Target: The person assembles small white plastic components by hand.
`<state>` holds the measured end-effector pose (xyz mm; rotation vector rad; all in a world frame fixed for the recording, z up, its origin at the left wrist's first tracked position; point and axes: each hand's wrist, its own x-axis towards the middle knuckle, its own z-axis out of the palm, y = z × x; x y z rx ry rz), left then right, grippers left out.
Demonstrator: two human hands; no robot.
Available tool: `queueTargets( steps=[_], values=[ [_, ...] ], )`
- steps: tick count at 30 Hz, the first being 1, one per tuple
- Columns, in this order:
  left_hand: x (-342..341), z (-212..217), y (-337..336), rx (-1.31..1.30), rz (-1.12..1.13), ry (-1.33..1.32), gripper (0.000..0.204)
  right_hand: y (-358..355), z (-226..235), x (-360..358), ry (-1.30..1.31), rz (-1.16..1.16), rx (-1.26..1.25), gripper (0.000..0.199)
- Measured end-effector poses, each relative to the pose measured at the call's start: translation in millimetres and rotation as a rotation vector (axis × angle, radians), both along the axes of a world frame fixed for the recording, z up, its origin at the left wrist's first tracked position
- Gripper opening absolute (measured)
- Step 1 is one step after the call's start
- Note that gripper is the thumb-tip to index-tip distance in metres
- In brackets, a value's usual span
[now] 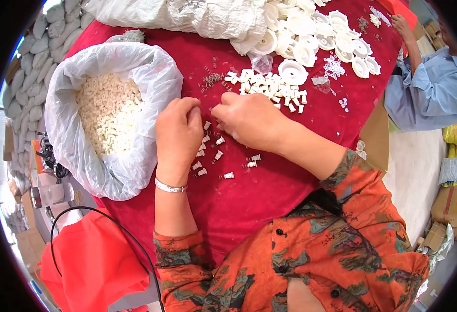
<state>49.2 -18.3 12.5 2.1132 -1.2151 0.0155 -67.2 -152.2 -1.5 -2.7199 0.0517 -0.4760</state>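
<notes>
My left hand (179, 130), with a silver bracelet on its wrist, is over the red cloth beside the bag, fingers curled and pinched together. My right hand (249, 118) faces it across a small gap, its fingers also closed. Whatever either pinches is hidden or too small to name. Several small white spool-shaped plastic pieces (218, 155), some with thin springs on their ends, lie scattered below and between the hands. Just beyond my fingertips are loose metal springs (211, 80). A pile of similar white plastic pieces (270, 87) sits past my right hand.
An open plastic bag (163, 73) of small cream pieces stands at the left. White round plastic discs (305, 51) are heaped at the back beside a white woven sack (187, 15). Tiny translucent rings (333, 67) lie further right. A person in blue (428, 91) works at the far right.
</notes>
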Motion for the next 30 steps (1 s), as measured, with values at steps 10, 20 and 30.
queueTargets(
  steps=[10,20,30],
  values=[
    [-26,5,-33,-0.077,-0.131,0.028,0.011,-53,32,-41,-0.057,-0.272,1.147,0.012],
    [-39,-10,-49,0.147,-0.210,-0.216,0.012,-42,13,-61,-0.137,-0.110,1.266,0.015],
    [-42,-3,-39,-0.214,-0.136,0.944,0.009,-36,10,-56,-0.154,-0.089,1.603,0.017]
  ],
)
